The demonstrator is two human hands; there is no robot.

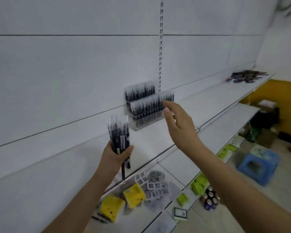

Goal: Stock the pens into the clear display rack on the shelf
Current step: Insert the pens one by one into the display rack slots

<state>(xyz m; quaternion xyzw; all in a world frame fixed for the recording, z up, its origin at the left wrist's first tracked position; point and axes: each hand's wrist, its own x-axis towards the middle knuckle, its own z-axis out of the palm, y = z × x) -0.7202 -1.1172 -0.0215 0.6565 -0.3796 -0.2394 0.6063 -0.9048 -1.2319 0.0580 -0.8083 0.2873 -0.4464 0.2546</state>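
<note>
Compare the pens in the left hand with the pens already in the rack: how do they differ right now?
The pens in the left hand form one loose bundle, some slipping lower than others; the pens in the clear rack stand in neat stepped rows. The bundle is gripped above the shelf by the left hand; the racked pens rest untouched, with the right hand open nearby. Both sets look dark-bodied and stand roughly upright.

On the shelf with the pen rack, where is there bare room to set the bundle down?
The shelf is bare right of the clear display rack, up to the dark pile at its far end, and bare in front of the left hand gripping the pens. The rack itself looks crowded.
</note>
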